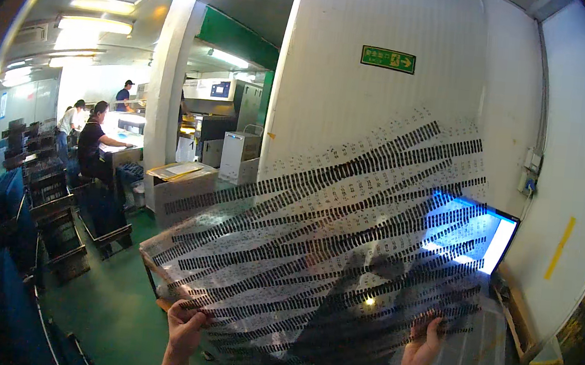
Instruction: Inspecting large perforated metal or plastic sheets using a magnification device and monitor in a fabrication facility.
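In front of me hangs a large clear film (pixel 323 235) printed with slanting rows of short black bars and tiny marks. Its rows cross at two angles, as if two sheets overlap; I cannot tell the number for sure. My left hand (pixel 185 327), with a bangle at the wrist, pinches the lower left edge between thumb and fingers. Near the lower right edge, my right hand (pixel 423 343) is closed on the film, its fingers partly behind it. Through the film a lit monitor (pixel 501 241) and a worktable (pixel 473 355) show at the right.
Dark racks (pixel 55 230) line the green floor (pixel 102 298) at left. A person in dark clothes (pixel 96 139) sits at a bright table, others beyond. A white pillar (pixel 170 79), a cabinet (pixel 241 153) and a box with papers (pixel 181 172) stand left of the pale wall (pixel 393 16).
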{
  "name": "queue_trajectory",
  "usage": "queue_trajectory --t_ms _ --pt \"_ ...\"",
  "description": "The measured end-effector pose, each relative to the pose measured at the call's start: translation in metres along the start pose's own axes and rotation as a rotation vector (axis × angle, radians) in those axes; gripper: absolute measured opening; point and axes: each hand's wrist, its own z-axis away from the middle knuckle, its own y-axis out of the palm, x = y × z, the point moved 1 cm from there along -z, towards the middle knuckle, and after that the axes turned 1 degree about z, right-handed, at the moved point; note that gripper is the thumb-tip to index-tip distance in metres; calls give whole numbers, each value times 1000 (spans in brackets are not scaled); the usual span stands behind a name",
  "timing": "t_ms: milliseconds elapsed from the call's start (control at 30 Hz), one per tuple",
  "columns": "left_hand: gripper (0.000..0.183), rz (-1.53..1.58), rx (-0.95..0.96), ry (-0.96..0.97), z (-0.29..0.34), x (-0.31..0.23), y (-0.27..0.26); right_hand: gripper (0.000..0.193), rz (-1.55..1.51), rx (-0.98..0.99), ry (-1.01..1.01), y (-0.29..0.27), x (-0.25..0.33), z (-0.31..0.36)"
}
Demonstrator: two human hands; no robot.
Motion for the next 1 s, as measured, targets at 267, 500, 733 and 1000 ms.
queue_trajectory --t_ms 267,500,733,1000 --pt "24 -96 26 -3 3 -5 -6 9 7 23 11 3 -1 5" --pt "20 -1 -63 -11 5 -7 11 8 -10 58 21 -6 0 -2" --pt "22 -9 -133 -27 9 -1 -1 6 -70 51 88 -13 -2 0" --pt "25 -60 -121 19 8 20 -21 21 -47 220 14 -27 13 0"
